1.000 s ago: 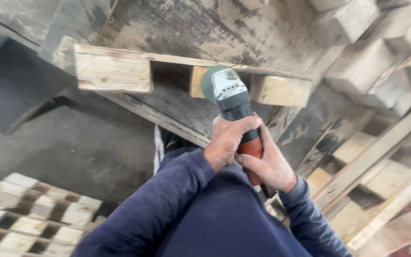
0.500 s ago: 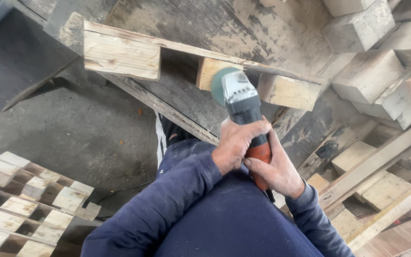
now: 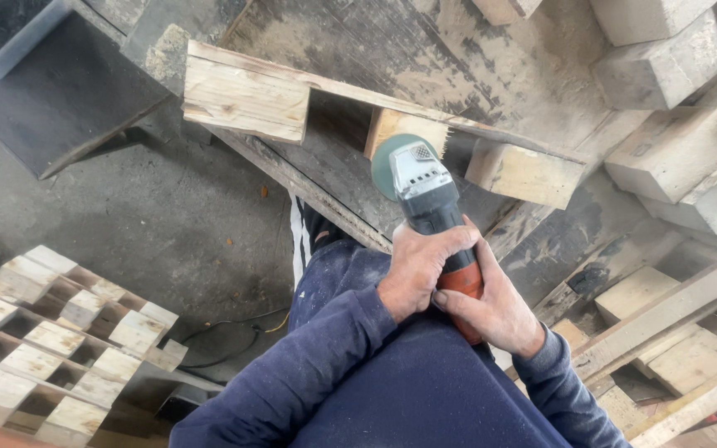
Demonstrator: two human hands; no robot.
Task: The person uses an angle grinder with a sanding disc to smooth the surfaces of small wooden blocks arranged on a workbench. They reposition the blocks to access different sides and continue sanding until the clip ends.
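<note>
Both hands grip an angle grinder (image 3: 425,192) with a grey head, green disc guard and orange-black body. My left hand (image 3: 419,267) wraps the body from the left; my right hand (image 3: 491,309) holds its rear end. The disc sits against the middle wooden block (image 3: 400,126) of a pallet strip (image 3: 309,83), a thin board with three blocks under it, lying on a worn wooden work surface (image 3: 425,58). Dark blue sleeves and trousers fill the lower middle.
Loose wooden blocks (image 3: 665,158) pile up at the right, with long boards (image 3: 665,311) below them. A grid-stack of pale blocks (image 3: 51,323) stands at lower left. A dark panel (image 3: 60,91) lies at upper left on the concrete floor (image 3: 176,216). A black cable (image 3: 226,336) runs across the floor.
The view has shifted so the pallet strip and grinder sit lower and further right in frame. The grinder disc has stayed at the middle block, both hands still gripping.
</note>
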